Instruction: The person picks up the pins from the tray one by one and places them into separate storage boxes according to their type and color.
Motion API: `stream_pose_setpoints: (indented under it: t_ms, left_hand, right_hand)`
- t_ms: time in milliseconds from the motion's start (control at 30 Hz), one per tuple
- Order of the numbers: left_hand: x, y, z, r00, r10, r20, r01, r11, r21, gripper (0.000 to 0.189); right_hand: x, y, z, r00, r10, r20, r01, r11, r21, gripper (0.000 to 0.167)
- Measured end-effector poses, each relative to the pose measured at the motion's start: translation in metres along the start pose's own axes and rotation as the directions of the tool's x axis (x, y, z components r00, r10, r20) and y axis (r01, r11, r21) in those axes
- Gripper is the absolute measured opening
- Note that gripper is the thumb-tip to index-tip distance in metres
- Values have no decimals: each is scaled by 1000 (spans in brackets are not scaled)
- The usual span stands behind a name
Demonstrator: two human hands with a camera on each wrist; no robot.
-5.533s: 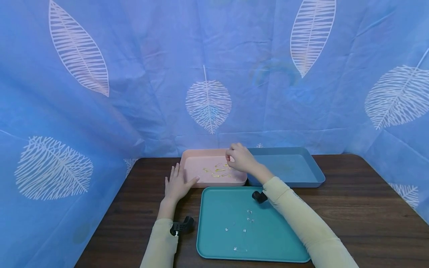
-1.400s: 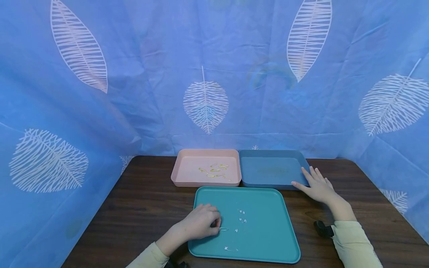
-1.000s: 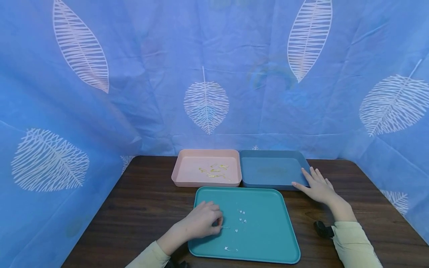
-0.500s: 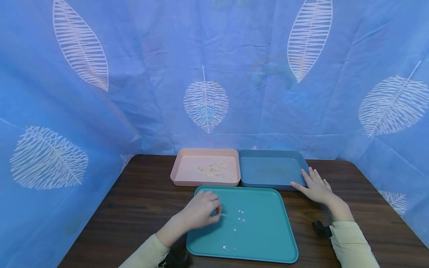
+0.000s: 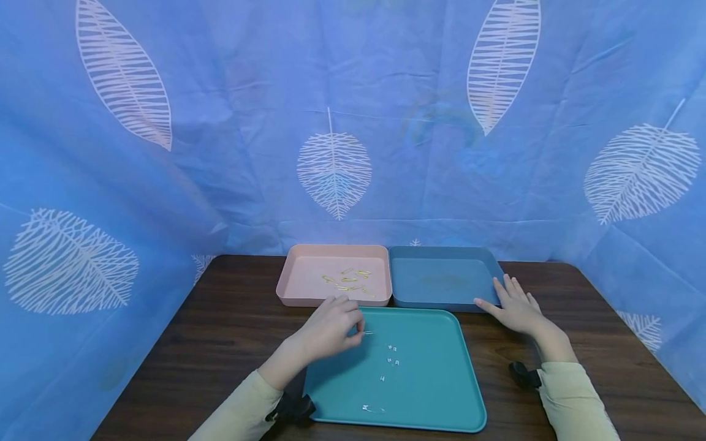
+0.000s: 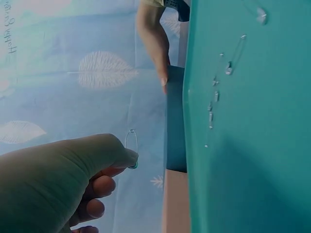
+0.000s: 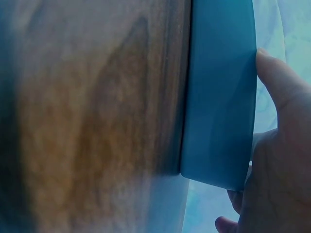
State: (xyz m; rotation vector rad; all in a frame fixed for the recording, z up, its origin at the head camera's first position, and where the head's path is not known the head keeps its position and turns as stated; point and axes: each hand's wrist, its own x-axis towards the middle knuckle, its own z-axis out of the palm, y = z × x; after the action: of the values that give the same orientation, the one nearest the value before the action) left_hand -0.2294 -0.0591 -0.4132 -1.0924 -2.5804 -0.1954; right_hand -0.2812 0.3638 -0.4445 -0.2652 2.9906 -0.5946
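Fingers, left hand (image 5: pixel 330 331): pinching silver safety pin (image 6: pixel 137 143), likely light, springy, slick; grip clasp (image 6: pixel 134 166). Right hand (image 5: pixel 517 311): spread, touching blue tray (image 7: pixel 221 121).

Our left hand (image 6: pixel 68 165) pinches a silver safety pin (image 6: pixel 137 144), its looped end clear of the thumb. Several more pins (image 6: pixel 229 70) lie in a loose line on the teal tray (image 6: pixel 262 121). Past its rim we see the walls of the blue tray (image 6: pixel 176 121) and the pink tray (image 6: pixel 177 201), our right hand (image 6: pixel 155 43) at the blue one's edge, and a leaf-printed curtain (image 6: pixel 107 70) behind.
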Motion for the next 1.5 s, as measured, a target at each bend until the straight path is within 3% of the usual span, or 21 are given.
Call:
stream_pose_setpoints:
  t_ms: [667,1067,1300,1500]
  left_hand:
    - [53,7,-2,991,76,-107,-66,994,91,10]
    - [87,2,0,976,98,-194,-79,992,102,8]
    - [107,0,8,981,65,-183,-45,993,112,11]
    - [123,-2,17,988,17,-155,-5,997,71,10]
  right_hand:
    - [-2,-4,0,1000,11,-2,-11,1000,12,97]
    - [0,-3,0,1000,7,0,-7,1000,0,98]
    - [1,-2,-1,1000,6,-1,-6,1000,-2,97]
    - [1,-2,-1,1000,4,3,-4,1000,1,98]
